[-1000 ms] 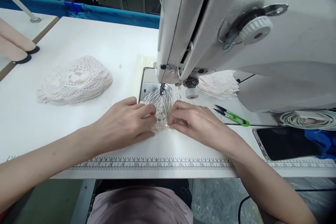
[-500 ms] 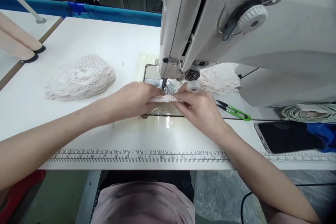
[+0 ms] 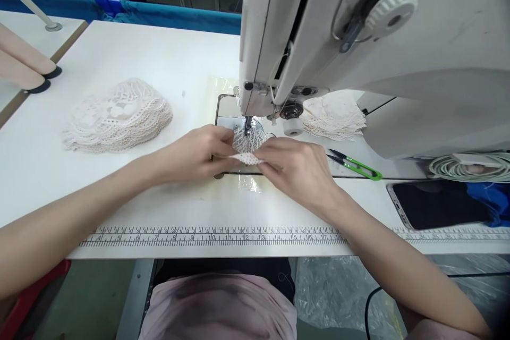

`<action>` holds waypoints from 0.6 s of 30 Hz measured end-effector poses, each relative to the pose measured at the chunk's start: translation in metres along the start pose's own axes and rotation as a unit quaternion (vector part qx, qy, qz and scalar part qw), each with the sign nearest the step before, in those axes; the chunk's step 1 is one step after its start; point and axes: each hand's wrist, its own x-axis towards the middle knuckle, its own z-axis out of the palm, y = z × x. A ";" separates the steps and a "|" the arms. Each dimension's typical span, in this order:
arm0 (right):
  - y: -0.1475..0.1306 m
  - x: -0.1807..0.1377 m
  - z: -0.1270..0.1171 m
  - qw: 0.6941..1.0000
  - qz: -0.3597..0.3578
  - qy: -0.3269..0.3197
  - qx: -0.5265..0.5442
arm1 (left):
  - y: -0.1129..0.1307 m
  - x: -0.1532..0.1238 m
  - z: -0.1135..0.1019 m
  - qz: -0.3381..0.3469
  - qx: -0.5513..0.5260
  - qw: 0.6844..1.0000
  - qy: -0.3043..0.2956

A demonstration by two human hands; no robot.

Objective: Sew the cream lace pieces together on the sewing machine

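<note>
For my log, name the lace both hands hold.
The lace piece at the presser foot, held between left hand and right hand; the left pile and right pile lie unheld.

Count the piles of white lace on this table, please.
2: the left pile lies left of the sewing machine; the right pile sits beneath its arm, partly hidden. The held lace piece isn't counted. More could be hidden behind the machine.

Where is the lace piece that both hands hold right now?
In the head view, the lace piece is near the centre, held between the left hand and the right hand, its gathered far part at the presser foot.
</note>
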 end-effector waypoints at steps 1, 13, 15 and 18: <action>-0.001 -0.002 0.000 0.999 -0.031 0.002 -0.025 | 0.003 -0.004 0.006 0.023 0.066 0.997 0.040; -0.001 -0.007 0.000 0.989 -0.120 0.011 -0.091 | 0.019 -0.018 0.028 0.082 0.277 0.948 0.129; -0.001 -0.007 0.001 0.988 -0.121 0.013 -0.094 | 0.018 -0.018 0.027 0.084 0.275 0.949 0.131; 0.000 -0.008 0.004 0.988 -0.122 0.021 -0.090 | 0.018 -0.019 0.026 0.063 0.263 0.956 0.114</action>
